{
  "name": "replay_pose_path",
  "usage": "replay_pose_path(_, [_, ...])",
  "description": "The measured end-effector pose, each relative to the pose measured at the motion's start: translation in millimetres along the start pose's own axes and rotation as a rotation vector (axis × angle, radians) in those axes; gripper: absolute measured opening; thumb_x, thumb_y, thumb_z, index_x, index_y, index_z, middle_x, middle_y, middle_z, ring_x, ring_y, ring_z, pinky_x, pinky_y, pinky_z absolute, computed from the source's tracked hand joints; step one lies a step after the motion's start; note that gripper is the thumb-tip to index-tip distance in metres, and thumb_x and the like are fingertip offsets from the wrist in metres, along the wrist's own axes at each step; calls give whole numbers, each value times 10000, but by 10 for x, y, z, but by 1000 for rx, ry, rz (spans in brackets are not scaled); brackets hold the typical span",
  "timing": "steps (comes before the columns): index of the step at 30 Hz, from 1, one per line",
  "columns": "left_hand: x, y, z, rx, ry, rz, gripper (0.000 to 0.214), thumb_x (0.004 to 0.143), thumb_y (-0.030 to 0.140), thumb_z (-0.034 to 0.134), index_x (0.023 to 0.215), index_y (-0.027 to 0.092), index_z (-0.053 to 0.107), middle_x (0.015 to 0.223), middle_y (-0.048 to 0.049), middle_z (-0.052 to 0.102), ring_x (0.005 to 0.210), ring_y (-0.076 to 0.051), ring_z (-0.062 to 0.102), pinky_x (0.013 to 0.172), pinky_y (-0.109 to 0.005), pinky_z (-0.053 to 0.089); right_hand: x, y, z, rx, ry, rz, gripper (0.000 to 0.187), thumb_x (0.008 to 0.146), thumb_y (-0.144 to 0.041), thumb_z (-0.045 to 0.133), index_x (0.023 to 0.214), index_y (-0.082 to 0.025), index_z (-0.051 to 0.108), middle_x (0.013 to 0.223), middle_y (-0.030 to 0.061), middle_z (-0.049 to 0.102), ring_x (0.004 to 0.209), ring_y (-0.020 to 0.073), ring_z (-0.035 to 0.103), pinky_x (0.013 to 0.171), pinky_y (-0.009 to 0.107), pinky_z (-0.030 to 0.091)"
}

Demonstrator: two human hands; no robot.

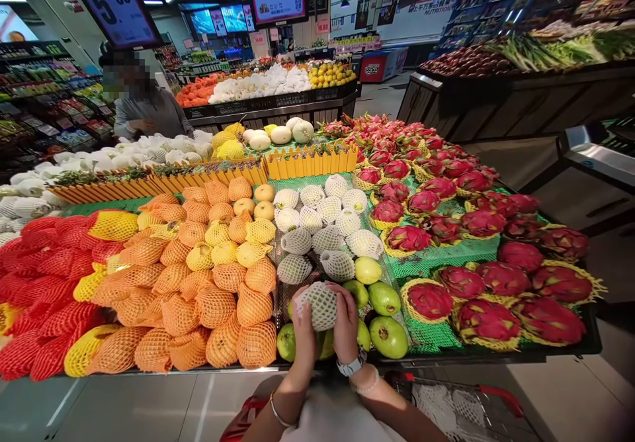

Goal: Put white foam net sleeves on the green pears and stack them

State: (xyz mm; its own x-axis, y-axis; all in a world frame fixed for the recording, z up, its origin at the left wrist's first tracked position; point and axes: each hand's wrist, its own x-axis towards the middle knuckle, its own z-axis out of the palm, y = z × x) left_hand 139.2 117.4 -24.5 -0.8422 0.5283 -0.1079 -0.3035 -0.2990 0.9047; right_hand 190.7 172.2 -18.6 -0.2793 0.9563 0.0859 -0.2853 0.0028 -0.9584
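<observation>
Fruit (318,306), netted, two-handed hold lol
I've got left hand (304,329) and right hand (346,319) cupping it, green fruits (389,337) just beside.

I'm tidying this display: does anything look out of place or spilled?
Nothing looks spilled, but the netting is uneven: three tan fruits sit bare beside orange-netted ones, and green fruits lie bare in front of white-netted ones.

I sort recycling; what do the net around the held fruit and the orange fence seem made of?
The net looks like matte plastic foam, given its pale diamond mesh. The orange fence could be matte painted wood or plastic; its evenly coloured slats leave that open.
</observation>
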Motion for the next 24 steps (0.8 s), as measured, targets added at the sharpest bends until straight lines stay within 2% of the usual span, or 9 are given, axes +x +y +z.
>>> replay_pose_path(5, [-57, 56, 32, -7, 35, -40, 567, 735, 539, 783, 1161, 237, 562, 1157, -91, 656, 1077, -260, 648, 950, -379, 536, 101, -85, -56, -229, -98, -364, 128, 918, -241, 575, 956, -251, 697, 986, 55, 733, 1001, 224, 688, 898, 400, 563])
replay_pose_path(9, [-68, 119, 37, -60, 20, -61, 612, 677, 574, 819, 1150, 243, 615, 1210, -103, 664, 1173, -283, 621, 1019, -368, 515, 75, -154, -42, -286, -238, -462, 184, 899, -196, 591, 1018, -275, 707, 1051, 58, 736, 1057, 229, 677, 960, 413, 548])
replay_pose_path(11, [-68, 132, 30, -125, 36, -181, 642, 638, 588, 839, 1142, 250, 629, 1207, -111, 680, 1203, -314, 614, 1005, -384, 535, 70, -161, -44, -271, -239, -406, 234, 942, -236, 526, 1118, -273, 675, 1143, 73, 717, 1118, 230, 657, 992, 424, 533])
replay_pose_path(13, [-58, 153, 17, -181, 73, -291, 651, 627, 601, 839, 1132, 244, 633, 1201, -108, 688, 1226, -327, 605, 992, -384, 548, 90, -155, -68, -226, -144, -270, 273, 983, -291, 436, 1155, -265, 646, 1176, 83, 703, 1123, 226, 652, 983, 426, 536])
replay_pose_path(15, [-34, 199, 1, -186, 72, -270, 638, 668, 585, 817, 1164, 237, 615, 1221, -93, 679, 1236, -308, 598, 994, -363, 544, 138, -150, -118, -218, -87, -149, 258, 981, -333, 434, 1085, -257, 658, 1115, 79, 714, 1062, 228, 665, 959, 423, 541])
replay_pose_path(17, [-2, 266, -16, -151, 40, -140, 601, 714, 525, 803, 1197, 236, 592, 1231, -75, 669, 1212, -279, 608, 991, -341, 537, 204, -159, -190, -246, -176, -74, 193, 936, -355, 528, 999, -256, 681, 1049, 66, 729, 1016, 236, 673, 941, 413, 543])
replay_pose_path(19, [31, 335, -35, -96, 9, -14, 571, 735, 481, 796, 1205, 233, 586, 1218, -66, 665, 1177, -258, 619, 979, -332, 534, 274, -176, -266, -254, -343, -17, 182, 897, -345, 585, 1005, -257, 702, 1066, 60, 742, 1021, 242, 678, 943, 405, 540])
replay_pose_path(21, [57, 385, -62, -39, -5, 48, 562, 732, 476, 798, 1194, 233, 590, 1189, -58, 666, 1152, -252, 625, 964, -328, 533, 338, -187, -331, -226, -467, 45, 213, 882, -329, 598, 1047, -255, 711, 1095, 59, 751, 1011, 241, 693, 931, 398, 548])
replay_pose_path(24, [79, 410, -115, 38, -19, 78, 567, 724, 491, 797, 1196, 260, 586, 1180, -56, 661, 1134, -264, 631, 961, -350, 531, 412, -176, -384, -134, -580, 136, 260, 837, -312, 634, 1076, -242, 712, 1075, 67, 766, 1006, 248, 713, 917, 397, 568])
